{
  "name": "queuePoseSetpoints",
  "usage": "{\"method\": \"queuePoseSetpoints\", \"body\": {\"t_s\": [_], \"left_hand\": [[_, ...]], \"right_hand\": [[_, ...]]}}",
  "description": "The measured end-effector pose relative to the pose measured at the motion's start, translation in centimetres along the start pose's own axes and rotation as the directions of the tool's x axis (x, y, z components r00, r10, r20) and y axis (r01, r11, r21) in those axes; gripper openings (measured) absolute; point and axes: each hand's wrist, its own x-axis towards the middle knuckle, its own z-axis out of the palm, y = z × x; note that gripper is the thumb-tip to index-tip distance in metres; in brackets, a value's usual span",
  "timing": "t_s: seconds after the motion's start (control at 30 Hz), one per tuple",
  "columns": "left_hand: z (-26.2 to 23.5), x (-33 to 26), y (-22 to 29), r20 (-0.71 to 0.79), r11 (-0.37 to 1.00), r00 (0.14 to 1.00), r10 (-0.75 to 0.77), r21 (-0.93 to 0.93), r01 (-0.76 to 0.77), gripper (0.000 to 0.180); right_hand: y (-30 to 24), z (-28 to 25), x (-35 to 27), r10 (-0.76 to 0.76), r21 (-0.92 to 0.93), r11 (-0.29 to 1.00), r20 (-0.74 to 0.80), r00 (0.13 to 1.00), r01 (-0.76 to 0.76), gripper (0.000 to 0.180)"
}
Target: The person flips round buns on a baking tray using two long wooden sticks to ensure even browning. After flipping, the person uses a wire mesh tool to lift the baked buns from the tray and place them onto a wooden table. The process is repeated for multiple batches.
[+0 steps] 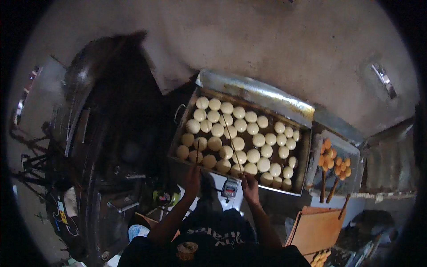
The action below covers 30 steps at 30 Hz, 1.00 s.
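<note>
A wide rectangular metal pan (307, 162) of dark liquid, apparently oil, lies before me. Several pale round dough balls (238, 143) sit in it in loose rows. My left hand (192, 180) is closed round a short-looking thin stick (198, 150) at the near edge, its tip among the balls at the near left. My right hand (249, 184) grips a long thin stick (230, 135) that slants up and left across the pan, over or between the balls. Whether either stick touches a ball cannot be made out.
Right of the pan, a metal tray (316, 175) holds browned balls (328, 153) and wooden-handled tools (332, 190). Below it stands an orange-brown board (313, 229). A raised metal splash plate (258, 93) backs the pan. Dark metal equipment (118, 202) stands at left.
</note>
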Motion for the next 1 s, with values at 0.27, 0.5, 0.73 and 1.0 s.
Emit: {"method": "queuePoseSetpoints", "body": {"t_s": [0.27, 0.5, 0.73, 1.0], "left_hand": [[0.1, 1.8, -0.3, 0.156, 0.998, 0.986, -0.051, 0.043, 0.045, 0.029], [1.8, 3.5, -2.0, 0.168, 0.767, 0.841, 0.514, 0.350, -0.538, 0.026], [4.6, 1.7, -4.6, 0.474, 0.692, 0.874, -0.106, -0.596, 0.408, 0.023], [6.8, -3.2, -2.4, 0.366, 0.718, 0.913, -0.181, -0.585, 0.377, 0.023]], "right_hand": [[-2.6, 4.3, -3.1, 0.005, 0.024, 1.000, -0.084, 0.996, -0.003, 0.029], [2.6, 0.9, -4.8, 0.018, -0.042, 0.999, -0.297, 0.955, -0.031, 0.023], [0.0, -3.9, -9.3, 0.144, -0.168, 0.970, -0.183, 0.973, -0.175, 0.026], [5.2, -7.4, -13.8, 0.006, -0.070, 0.997, -0.315, 0.949, -0.029, 0.021]]}}
